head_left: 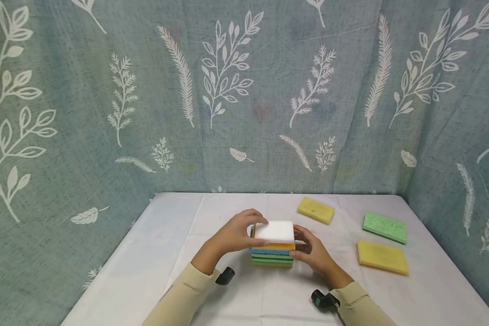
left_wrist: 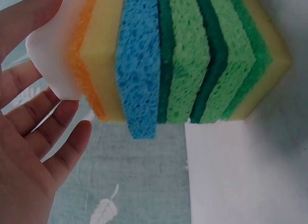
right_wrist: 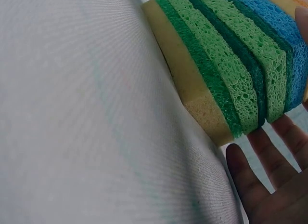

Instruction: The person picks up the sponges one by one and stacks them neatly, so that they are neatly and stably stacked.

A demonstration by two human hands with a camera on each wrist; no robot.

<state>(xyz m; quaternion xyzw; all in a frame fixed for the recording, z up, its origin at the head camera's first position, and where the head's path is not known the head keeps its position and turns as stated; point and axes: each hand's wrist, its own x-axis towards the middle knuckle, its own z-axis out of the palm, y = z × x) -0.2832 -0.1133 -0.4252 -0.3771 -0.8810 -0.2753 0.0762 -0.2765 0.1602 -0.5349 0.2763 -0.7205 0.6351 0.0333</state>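
Several sponges stand stacked on the table: a yellow one with a green scouring layer (right_wrist: 192,84) lowest, then light green ones with dark green layers (left_wrist: 190,55), a blue sponge (left_wrist: 138,55), and a yellow sponge with an orange layer (left_wrist: 101,55). On top lies a white sponge (head_left: 275,232). My left hand (head_left: 240,231) holds the white sponge by its left end, thumb on the near side and fingers on the far side. At the stack's right side, my right hand (head_left: 314,251) grips it, thumb at the near corner and fingers along the right side.
To the right on the white-covered table (head_left: 155,253) lie a yellow sponge (head_left: 315,210) at the back, a green sponge (head_left: 385,227) farther right, and another yellow sponge (head_left: 382,257) nearer. A leaf-patterned cloth (head_left: 244,154) hangs behind and at both sides.
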